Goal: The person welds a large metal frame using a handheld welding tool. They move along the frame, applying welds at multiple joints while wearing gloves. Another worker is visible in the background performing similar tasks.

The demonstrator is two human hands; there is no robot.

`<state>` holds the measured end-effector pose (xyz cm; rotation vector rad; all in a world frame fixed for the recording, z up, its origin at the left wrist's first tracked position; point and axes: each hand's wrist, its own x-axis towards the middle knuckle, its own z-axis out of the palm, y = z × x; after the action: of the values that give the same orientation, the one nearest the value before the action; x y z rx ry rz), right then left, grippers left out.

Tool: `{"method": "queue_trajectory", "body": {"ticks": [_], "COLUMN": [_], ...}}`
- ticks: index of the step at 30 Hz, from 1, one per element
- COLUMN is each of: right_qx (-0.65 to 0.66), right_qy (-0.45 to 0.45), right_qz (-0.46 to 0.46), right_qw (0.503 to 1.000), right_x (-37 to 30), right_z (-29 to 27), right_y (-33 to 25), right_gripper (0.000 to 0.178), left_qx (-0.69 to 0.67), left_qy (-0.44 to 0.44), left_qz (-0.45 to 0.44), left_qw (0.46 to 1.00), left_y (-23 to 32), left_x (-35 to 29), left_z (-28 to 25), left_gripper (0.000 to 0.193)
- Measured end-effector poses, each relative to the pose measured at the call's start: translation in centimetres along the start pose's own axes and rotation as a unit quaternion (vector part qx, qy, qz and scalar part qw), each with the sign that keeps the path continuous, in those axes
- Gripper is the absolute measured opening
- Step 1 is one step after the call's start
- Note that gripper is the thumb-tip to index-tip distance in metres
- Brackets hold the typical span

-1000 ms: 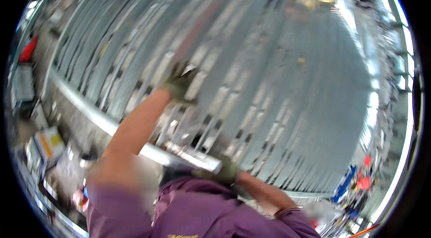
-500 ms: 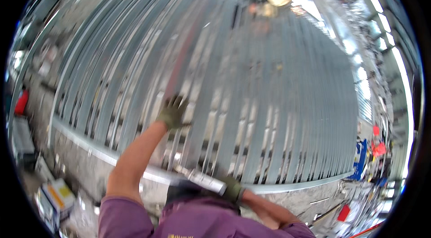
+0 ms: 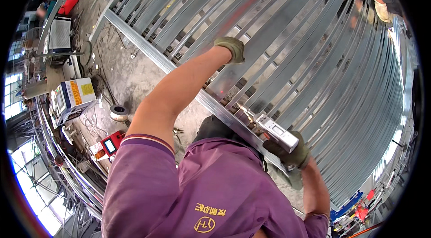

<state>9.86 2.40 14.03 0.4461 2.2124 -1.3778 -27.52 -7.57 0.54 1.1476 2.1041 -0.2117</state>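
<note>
A metal frame of long grey slats spreads before me, edged on the near side by a metal rail. Reaching out over it, my left hand, in an olive glove, has its fingers curled over the edge of a wide slat. My right hand, also gloved, is closed round a handheld welding gun with a silver box-like body and a thin nozzle. The nozzle points at the slat ends near the rail, where a small red light spot shows. The grip of the gun is hidden by the glove.
At the far right a co-worker's gloved hand is over the slats. Left on the floor stand a white machine box, a wire spool, a red device with a screen and loose cables.
My view has turned and come nearer the rail. My left hand has gone from spread fingers to curled ones on the slats. The welding gun now lies over the slat ends.
</note>
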Motion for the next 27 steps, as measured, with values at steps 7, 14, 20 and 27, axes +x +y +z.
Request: {"method": "queue_trajectory", "body": {"ticks": [7, 14, 20, 27], "right_qx": [0.151, 0.245, 0.203, 0.194], "right_qy": [-0.039, -0.098, -0.133, -0.133], "right_qz": [0.087, 0.013, 0.019, -0.027], "right_qw": [0.984, 0.964, 0.97, 0.972], "right_x": [5.1, 11.5, 15.5, 17.4], "right_z": [-2.9, -0.3, 1.8, 3.6], "right_y": [-0.1, 2.4, 3.3, 5.6], "right_gripper": [0.048, 0.057, 0.055, 0.053], "left_qx": [0.036, 0.013, 0.009, -0.022], "left_qy": [-0.037, -0.037, -0.05, -0.082], "left_qz": [0.024, 0.022, 0.037, 0.027], "left_qw": [0.998, 0.999, 0.998, 0.996], "left_y": [1.0, 0.0, -1.1, -1.6], "left_x": [0.6, 1.5, 3.2, 3.8], "left_z": [-2.3, -1.8, -0.7, -0.6], "left_gripper": [0.053, 0.056, 0.044, 0.043]}}
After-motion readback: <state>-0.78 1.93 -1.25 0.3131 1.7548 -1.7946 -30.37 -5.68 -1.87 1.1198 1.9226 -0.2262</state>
